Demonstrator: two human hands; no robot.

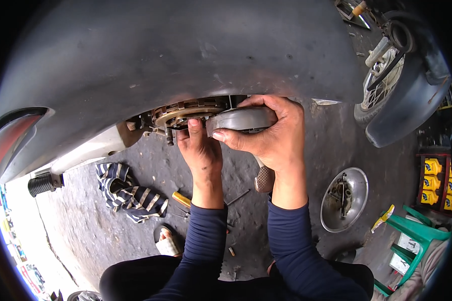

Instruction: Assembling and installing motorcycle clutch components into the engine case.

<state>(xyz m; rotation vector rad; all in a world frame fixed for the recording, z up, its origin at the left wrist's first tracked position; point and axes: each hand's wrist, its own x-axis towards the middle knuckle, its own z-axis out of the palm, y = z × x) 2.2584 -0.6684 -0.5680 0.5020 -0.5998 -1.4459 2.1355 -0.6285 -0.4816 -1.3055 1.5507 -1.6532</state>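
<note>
Under the curved dark grey motorbike body panel [196, 55], my right hand [285, 133] grips a round, smooth metal drum [243, 119], thumb at its lower edge and fingers over the top. Left of the drum is a brown round assembly [188, 113] with notched tabs round its rim, mounted at the bike's side. My left hand [203, 155] is closed against that assembly from below, thumb tip on its lower edge, next to the drum. Its other fingers are partly hidden. Drum and assembly sit side by side at an angle; I cannot tell whether they touch.
On the dark floor lie a striped cloth [130, 193], a yellow-handled tool [182, 199] and a thin rod [238, 196]. A metal bowl [362, 200] holds small parts at right. Beyond are a green stool [417, 231], yellow bottles [431, 181] and another motorbike's wheel [381, 85]. A footpeg [42, 184] sticks out left.
</note>
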